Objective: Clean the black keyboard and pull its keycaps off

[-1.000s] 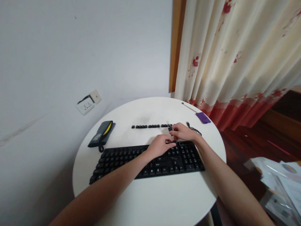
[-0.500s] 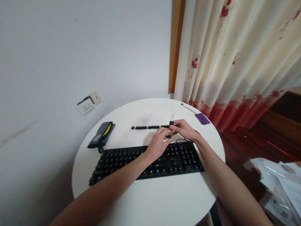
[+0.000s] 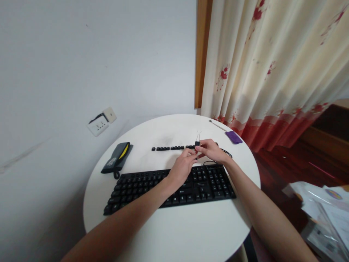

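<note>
My right hand (image 3: pixel 211 150) is closed round the black handle of a wire keycap puller (image 3: pixel 197 143), whose thin wire prongs point up and away from me. Close beside it, the fingers of my left hand (image 3: pixel 182 165) are pinched together on a small black keycap, mostly hidden by the fingertips. Both hands hover over the back edge of a black keyboard (image 3: pixel 218 182), and my left forearm covers part of its keys. Behind the hands, several loose black keycaps (image 3: pixel 163 148) lie in a row on the white round table (image 3: pixel 196 225).
A grey pouch (image 3: pixel 116 158) with a yellow patch lies at the left. A thin brush (image 3: pixel 217 125) and a purple cloth (image 3: pixel 233 137) sit at the back right. The keyboard's cable (image 3: pixel 227 153) curls behind my right wrist. A wall and curtain (image 3: pixel 245 72) border the table.
My left fingers have closed further round the keycap, which shows less now. The puller stays in my right hand, nearly in place.
</note>
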A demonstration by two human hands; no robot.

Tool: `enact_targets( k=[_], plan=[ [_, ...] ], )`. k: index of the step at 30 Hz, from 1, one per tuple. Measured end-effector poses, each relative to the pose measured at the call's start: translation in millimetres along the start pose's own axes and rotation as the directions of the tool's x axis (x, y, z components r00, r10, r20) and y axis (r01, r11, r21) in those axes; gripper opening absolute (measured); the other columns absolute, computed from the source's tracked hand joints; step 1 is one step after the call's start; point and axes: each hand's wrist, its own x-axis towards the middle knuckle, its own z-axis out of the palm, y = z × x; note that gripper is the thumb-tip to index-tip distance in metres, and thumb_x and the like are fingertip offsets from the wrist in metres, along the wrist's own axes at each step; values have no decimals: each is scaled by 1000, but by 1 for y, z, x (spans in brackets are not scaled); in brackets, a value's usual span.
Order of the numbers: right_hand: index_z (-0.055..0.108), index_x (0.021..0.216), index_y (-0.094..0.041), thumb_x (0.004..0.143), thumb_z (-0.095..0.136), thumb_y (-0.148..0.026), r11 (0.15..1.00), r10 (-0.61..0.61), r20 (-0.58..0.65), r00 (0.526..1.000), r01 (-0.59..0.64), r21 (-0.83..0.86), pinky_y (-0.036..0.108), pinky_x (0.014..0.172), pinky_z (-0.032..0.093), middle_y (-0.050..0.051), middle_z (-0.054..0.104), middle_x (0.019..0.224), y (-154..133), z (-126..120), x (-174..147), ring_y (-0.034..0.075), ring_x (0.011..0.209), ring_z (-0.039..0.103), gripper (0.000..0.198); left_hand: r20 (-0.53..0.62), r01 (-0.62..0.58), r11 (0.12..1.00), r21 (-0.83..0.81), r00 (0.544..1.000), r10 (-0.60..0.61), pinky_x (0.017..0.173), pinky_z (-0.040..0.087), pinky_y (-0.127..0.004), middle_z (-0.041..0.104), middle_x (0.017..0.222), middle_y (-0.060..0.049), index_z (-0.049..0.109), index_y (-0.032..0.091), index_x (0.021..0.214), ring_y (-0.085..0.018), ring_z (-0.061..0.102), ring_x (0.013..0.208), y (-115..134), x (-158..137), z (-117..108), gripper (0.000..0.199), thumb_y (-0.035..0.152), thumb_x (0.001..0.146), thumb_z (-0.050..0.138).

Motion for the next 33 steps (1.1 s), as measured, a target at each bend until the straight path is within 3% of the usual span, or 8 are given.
enact_targets(
  k=[8, 12, 19, 25, 33],
  plan=[
    [58, 77, -16, 82, 66, -58, 999, 46, -48, 998, -44, 31, 29, 56, 60, 2, 66, 65, -2, 4, 1, 14, 58, 66, 43, -193, -63, 993, -100, 980, 42, 95, 54, -36, 54, 120, -7, 65, 19, 98, -17, 63, 100, 1, 0, 3, 20, 22, 100, 46],
    [55, 82, -18, 85, 63, -58, 996, 87, -50, 995, -85, 33, 27, 50, 57, 2, 66, 56, -5, 7, 0, 17, 53, 68, 41, -227, -88, 995, -39, 971, 77, 93, 54, -35, 54, 116, -7, 64, 20, 99, -17, 61, 99, 2, 0, 1, 19, 20, 100, 45],
    [55, 75, -17, 81, 66, -57, 999, -21, -120, 993, 16, -48, 29, 55, 58, 2, 66, 60, -5, 9, 1, 15, 54, 65, 41, -225, -157, 986, 59, 960, 167, 92, 54, -35, 54, 107, -5, 60, 19, 99, -18, 59, 100, 3, 0, 2, 11, 19, 99, 49],
    [53, 66, -18, 83, 64, -52, 992, -81, -139, 987, 66, -107, 24, 48, 49, -2, 59, 56, -2, 15, 4, 12, 51, 58, 39, -185, -188, 977, 100, 961, 204, 93, 54, -37, 59, 105, -6, 62, 18, 99, -18, 60, 100, 1, -1, 3, 12, 20, 99, 50],
    [51, 75, -20, 84, 62, -51, 998, 17, -179, 984, -27, -53, 25, 49, 52, -1, 61, 55, -1, 18, 1, 13, 49, 60, 34, -159, -270, 926, 264, 935, 317, 91, 56, -43, 68, 107, -9, 65, 15, 99, -21, 62, 100, -7, 1, 4, 18, 18, 100, 47]
  ],
)
